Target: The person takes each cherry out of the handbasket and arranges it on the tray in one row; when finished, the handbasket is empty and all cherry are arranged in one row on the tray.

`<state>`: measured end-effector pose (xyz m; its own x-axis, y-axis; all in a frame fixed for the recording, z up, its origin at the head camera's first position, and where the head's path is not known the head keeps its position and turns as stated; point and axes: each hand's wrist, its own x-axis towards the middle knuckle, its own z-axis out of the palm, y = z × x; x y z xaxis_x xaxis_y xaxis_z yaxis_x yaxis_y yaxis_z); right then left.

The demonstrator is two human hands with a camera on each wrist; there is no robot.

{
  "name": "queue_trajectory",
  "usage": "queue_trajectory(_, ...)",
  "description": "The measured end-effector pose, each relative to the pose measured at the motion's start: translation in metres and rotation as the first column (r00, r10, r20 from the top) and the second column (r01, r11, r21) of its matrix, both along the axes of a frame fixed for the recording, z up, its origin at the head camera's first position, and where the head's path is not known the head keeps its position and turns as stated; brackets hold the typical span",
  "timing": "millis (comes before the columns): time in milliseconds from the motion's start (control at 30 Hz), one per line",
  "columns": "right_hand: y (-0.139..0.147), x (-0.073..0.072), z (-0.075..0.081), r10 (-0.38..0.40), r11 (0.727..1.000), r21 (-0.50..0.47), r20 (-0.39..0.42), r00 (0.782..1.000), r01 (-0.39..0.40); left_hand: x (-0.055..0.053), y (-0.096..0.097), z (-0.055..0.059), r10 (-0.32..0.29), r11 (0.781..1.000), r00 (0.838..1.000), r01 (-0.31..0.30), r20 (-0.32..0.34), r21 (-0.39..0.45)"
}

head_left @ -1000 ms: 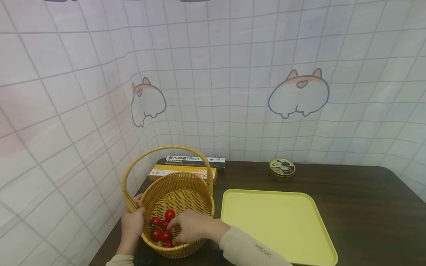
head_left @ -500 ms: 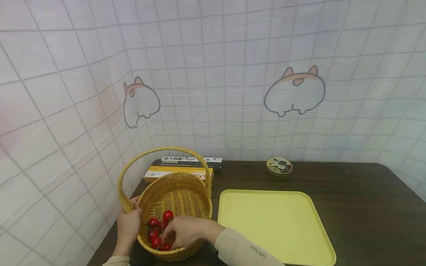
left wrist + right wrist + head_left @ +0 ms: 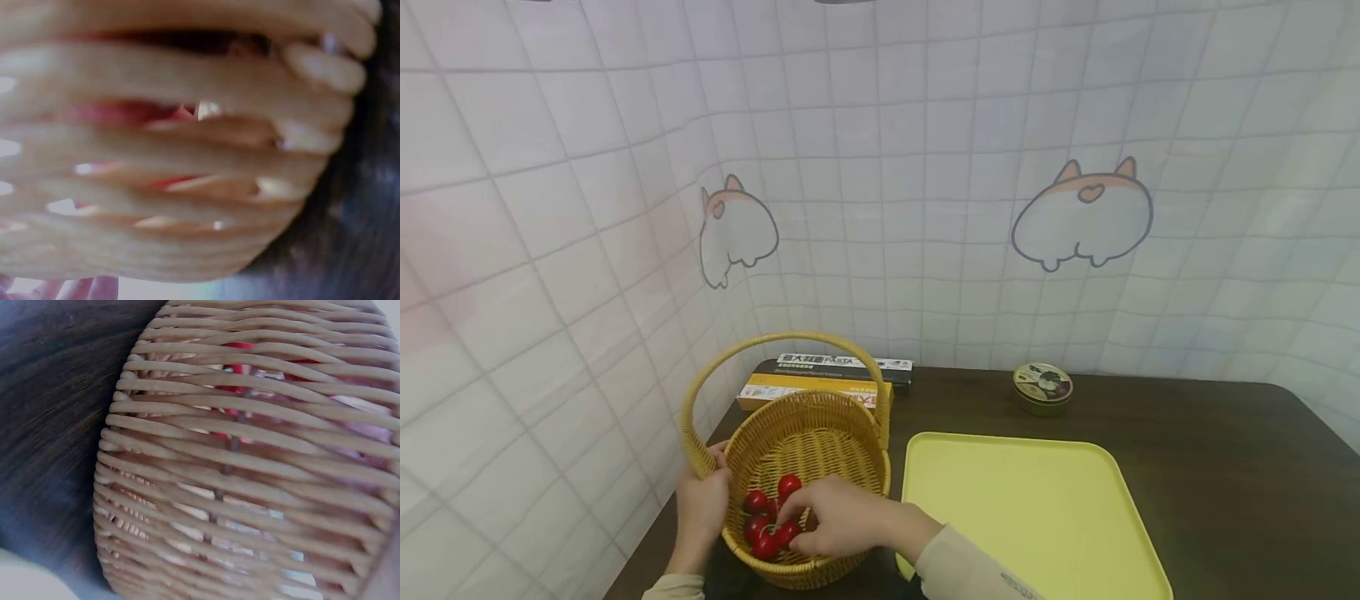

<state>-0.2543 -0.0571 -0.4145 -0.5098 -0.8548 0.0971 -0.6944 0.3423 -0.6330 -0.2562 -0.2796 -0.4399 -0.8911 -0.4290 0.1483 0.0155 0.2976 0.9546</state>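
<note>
A yellow wicker basket with a tall arched handle stands at the table's left side. My left hand grips its left rim, by the foot of the handle. Several red cherries lie bunched in the near left of the basket. Reaching in over the right rim, my right hand pinches one cherry between thumb and fingers; its other fingers are partly hidden. Woven basket wall fills the left wrist view. Through the weave in the right wrist view, bits of red show.
Right of the basket lies a yellow tray. Behind the basket are a yellow box and a black pasta box. A round tin stands beyond the tray on the dark table. A gridded curtain hangs behind.
The right hand's fingers have dipped among the cherries and now pinch one. Some cherries have shifted slightly. The left hand keeps its grip on the basket; the head view has swayed a little.
</note>
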Motion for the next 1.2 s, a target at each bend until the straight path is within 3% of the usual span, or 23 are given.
queue_trajectory(167,0.024,0.006,-0.002,-0.085,0.971,-0.219,0.077,0.993,0.100,0.001,0.002,-0.001,-0.011,1.000,1.000,0.011,0.008,-0.022)
queue_trajectory(300,0.044,0.008,-0.001,-0.141,0.914,-0.363,0.140,0.980,0.184,0.001,0.000,0.000,-0.023,0.999,1.000,0.023,-0.008,-0.044)
queue_trajectory(467,0.066,0.004,0.006,-0.204,0.851,-0.449,0.199,0.958,0.275,0.003,-0.003,0.000,-0.011,0.998,1.000,0.010,-0.010,-0.057)
queue_trajectory(733,0.102,-0.008,0.015,-0.347,0.813,-0.398,0.256,0.902,0.426,0.004,-0.001,0.000,0.000,0.998,1.000,-0.001,-0.019,-0.056)
queue_trajectory(867,0.118,-0.016,0.011,-0.436,0.770,-0.373,0.284,0.854,0.518,0.004,0.000,0.000,-0.004,0.999,1.000,0.003,-0.014,-0.044)
queue_trajectory(1033,0.132,-0.029,-0.005,-0.514,0.705,-0.338,0.362,0.777,0.624,0.004,0.000,-0.001,-0.014,0.999,1.000,0.013,-0.023,-0.039)
queue_trajectory(1133,0.137,-0.036,-0.016,-0.564,0.681,-0.291,0.378,0.734,0.672,0.004,0.000,-0.002,-0.019,0.999,1.000,0.018,-0.024,-0.039)
queue_trajectory(1200,0.140,-0.039,-0.022,-0.582,0.676,-0.268,0.377,0.721,0.686,0.004,0.000,-0.002,-0.021,0.999,0.999,0.020,-0.025,-0.036)
